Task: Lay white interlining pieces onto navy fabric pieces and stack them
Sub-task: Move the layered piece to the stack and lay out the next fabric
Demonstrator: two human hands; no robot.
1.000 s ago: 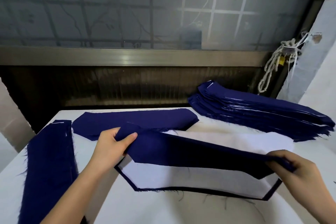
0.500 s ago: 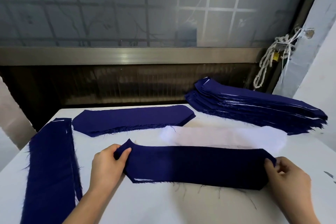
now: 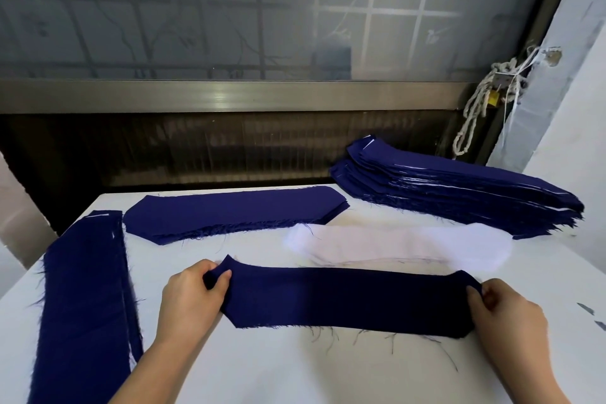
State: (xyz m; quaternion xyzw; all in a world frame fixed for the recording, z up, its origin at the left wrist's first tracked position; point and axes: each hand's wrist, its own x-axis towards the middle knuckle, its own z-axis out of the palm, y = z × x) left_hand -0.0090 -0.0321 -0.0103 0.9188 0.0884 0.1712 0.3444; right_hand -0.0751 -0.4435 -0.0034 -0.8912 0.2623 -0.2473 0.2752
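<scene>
A long navy fabric piece [image 3: 347, 300] with pointed ends lies flat on the white table in front of me. My left hand [image 3: 193, 297] pinches its left tip and my right hand [image 3: 505, 315] pinches its right tip. Just behind it lies a pile of white interlining pieces [image 3: 403, 244]. Farther back left sits a low pile of navy pieces [image 3: 229, 213]. A tall stack of navy pieces with white edges showing between layers [image 3: 459, 193] rests at the back right. Another navy stack [image 3: 85, 298] runs along the left edge.
The white table [image 3: 262, 367] carries loose navy threads near its front. A window sill and frosted window [image 3: 229, 95] stand close behind the table. A knotted rope [image 3: 482, 102] hangs at the right by a white wall.
The navy piece was held up over a white-lined piece a second ago. Both hands have lowered it flat onto that piece, covering the white, and still grip its ends.
</scene>
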